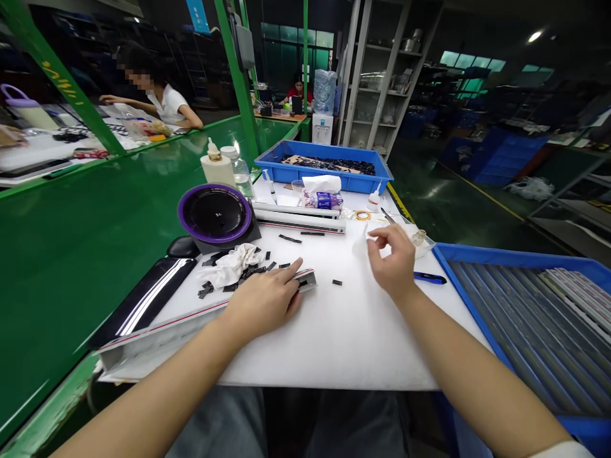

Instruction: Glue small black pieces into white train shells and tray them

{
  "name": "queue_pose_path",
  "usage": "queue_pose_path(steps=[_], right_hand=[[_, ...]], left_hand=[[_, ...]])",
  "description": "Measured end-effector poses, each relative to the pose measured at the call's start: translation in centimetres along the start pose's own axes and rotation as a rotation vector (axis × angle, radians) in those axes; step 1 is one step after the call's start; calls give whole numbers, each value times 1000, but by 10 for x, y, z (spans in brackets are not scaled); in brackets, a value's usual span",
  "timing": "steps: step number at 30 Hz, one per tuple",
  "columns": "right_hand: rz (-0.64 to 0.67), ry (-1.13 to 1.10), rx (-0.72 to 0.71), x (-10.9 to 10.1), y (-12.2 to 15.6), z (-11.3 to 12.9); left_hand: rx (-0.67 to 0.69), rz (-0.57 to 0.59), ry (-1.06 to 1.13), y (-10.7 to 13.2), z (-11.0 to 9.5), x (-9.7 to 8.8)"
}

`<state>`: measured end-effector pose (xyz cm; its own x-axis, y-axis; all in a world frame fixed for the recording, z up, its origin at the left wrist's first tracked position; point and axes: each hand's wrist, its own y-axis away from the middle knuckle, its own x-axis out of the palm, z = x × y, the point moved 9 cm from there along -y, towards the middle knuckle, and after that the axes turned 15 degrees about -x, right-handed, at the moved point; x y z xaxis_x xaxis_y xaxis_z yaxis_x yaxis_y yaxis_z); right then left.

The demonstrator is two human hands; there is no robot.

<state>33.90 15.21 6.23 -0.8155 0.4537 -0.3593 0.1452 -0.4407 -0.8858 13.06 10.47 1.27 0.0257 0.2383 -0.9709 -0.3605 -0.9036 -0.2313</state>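
Left grip [262, 302]: a bare human hand, slim fingers, slender wrist
Right grip [394, 259]: likewise bare, narrowing smoothly into the wrist
Forearms [191, 375]: both bare, tapering; the left uncovered as far as it shows, the right up to a sleeve
Sleeve [561, 450]: white, just the edge visible at the lower right
Trousers [233, 420]: muted grey-blue cloth, softly creased, the right leg darker in shadow
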Motion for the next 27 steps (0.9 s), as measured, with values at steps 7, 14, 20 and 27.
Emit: queue_pose_path(steps=[7, 14, 20, 27], right_hand=[[582, -94, -446, 73, 34, 92], [654, 16, -454, 92, 43, 90], [732, 102, -432, 101, 48, 86], [758, 114, -445, 102, 49, 87]], left_hand=[[16, -73, -53, 1, -3, 3], [18, -76, -40, 2, -3, 4], [29, -62, -31, 0, -4, 4], [15, -32, -7, 1, -1, 5]])
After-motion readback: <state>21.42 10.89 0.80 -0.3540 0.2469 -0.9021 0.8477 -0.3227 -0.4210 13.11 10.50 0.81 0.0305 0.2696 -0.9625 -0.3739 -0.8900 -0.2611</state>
